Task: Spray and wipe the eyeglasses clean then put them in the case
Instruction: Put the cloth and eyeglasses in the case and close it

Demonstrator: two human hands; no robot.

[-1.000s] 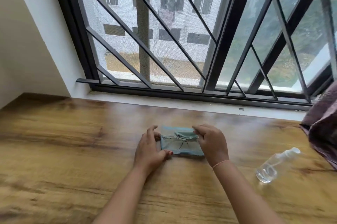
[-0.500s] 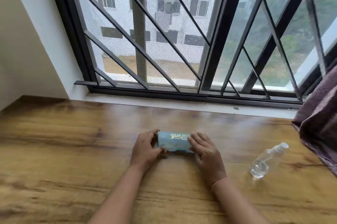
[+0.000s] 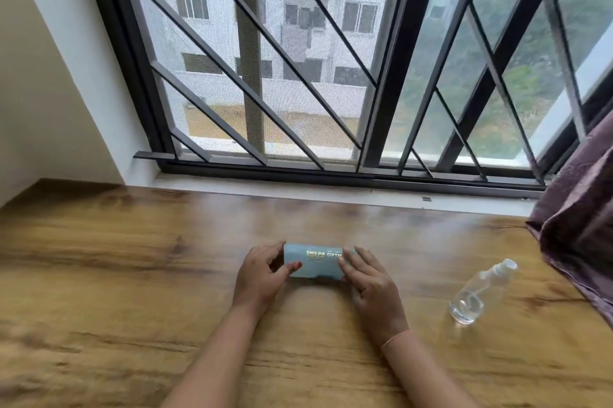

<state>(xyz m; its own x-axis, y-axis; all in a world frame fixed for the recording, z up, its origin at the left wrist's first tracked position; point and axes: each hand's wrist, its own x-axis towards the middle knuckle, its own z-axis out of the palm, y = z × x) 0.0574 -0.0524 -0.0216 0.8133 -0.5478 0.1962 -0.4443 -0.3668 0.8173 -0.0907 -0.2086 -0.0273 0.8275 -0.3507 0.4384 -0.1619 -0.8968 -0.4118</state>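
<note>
A light blue eyeglass case (image 3: 315,261) with gold lettering lies closed on the wooden table (image 3: 132,275), in the middle of the view. My left hand (image 3: 262,278) holds its left end, thumb on the front and fingers curled over the top. My right hand (image 3: 370,285) lies on its right end with fairly straight fingers pressing on the lid. The eyeglasses and the cloth are hidden inside the case. A clear spray bottle (image 3: 481,291) lies on its side to the right, apart from both hands.
A purple curtain (image 3: 583,225) hangs over the table's right edge, close to the bottle. The barred window and its white sill (image 3: 331,195) run along the table's far edge. A wall corner stands at the left.
One second ago the case lay open with the glasses and cloth showing. The lid has come down and the case is closed; my right hand now lies flat on it.
</note>
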